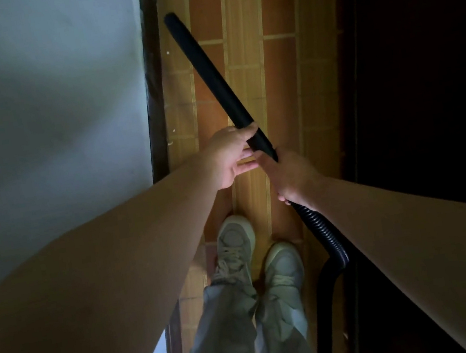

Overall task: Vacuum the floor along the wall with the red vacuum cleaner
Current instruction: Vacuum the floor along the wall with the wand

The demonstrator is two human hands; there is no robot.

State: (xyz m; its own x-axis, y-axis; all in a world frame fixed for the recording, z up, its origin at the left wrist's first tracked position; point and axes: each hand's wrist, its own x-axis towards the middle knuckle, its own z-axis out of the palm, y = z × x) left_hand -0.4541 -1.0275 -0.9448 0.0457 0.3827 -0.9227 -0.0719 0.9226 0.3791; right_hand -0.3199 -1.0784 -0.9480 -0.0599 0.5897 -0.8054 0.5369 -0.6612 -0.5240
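Head view, left grip (231,155) wrapped round black wand (210,79), right grip (292,176) clenching it just behind, wand reaching forward.

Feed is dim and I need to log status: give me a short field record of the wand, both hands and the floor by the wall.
wand: black, slanting up the picture toward the wall
wand tip: close to dark baseboard; floor contact unclear
left hand: holds wand, thumb over it
right hand: grips wand's rear end, where ribbed hose joins
floor: orange and tan tiles
vacuum body: not in view
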